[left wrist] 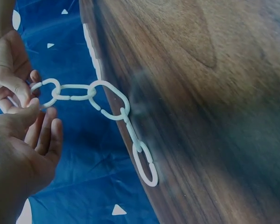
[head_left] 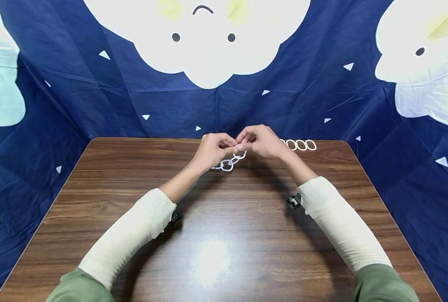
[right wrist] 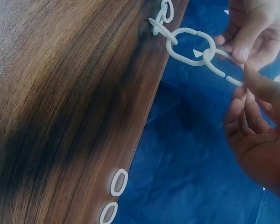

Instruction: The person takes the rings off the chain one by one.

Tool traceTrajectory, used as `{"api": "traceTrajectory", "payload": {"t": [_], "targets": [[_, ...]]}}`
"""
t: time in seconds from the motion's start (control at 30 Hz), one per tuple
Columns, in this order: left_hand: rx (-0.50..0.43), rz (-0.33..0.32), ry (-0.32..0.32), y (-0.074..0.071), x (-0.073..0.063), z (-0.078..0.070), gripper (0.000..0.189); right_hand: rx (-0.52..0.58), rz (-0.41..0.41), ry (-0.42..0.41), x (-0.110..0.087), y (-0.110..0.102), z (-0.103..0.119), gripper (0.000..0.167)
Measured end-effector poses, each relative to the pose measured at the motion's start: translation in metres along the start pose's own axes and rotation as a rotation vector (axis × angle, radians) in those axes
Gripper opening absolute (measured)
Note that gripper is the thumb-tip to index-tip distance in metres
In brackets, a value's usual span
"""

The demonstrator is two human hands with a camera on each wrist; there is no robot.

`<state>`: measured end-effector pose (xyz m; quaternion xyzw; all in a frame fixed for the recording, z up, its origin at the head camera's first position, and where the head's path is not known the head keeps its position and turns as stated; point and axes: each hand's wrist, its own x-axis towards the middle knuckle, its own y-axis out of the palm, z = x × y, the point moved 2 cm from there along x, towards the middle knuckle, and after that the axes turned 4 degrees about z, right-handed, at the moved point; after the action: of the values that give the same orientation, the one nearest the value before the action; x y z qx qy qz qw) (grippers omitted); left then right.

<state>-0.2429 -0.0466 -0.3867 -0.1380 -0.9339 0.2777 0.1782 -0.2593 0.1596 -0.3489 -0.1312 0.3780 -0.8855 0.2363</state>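
Note:
A chain of white plastic oval links [head_left: 227,165] trails from between my two hands down onto the table near its far edge. My left hand [head_left: 211,149] pinches the end link [right wrist: 216,70] between thumb and fingers. From the other side, my right hand [head_left: 262,141] pinches the same link, the two hands' fingertips nearly meeting. A small gap shows in this link's side in the right wrist view, and the neighbouring link [right wrist: 170,49] hangs through it. Fingers hide part of the end link. The chain's far end link [left wrist: 144,163] lies on the tabletop.
Several loose white links [head_left: 310,145] lie in a row along the back edge of the brown wooden table [head_left: 224,209], right of my right hand, which hides part of the row. A blue cloth [head_left: 125,100] with white clouds and triangles stands behind and beside the table.

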Motion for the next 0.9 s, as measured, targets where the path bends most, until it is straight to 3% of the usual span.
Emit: {"api": "traceTrajectory", "payload": {"t": [0.37, 0.9], "targets": [[0.013, 0.020, -0.043, -0.001, -0.007, 0.012, 0.016, -0.082, -0.004, 0.007, -0.005, -0.003, -0.003, 0.020], [0.039, 0.038, -0.076, 0.008, -0.016, 0.018, 0.030, 0.003, -0.029, 0.096, -0.008, 0.004, -0.006, 0.020]]}}
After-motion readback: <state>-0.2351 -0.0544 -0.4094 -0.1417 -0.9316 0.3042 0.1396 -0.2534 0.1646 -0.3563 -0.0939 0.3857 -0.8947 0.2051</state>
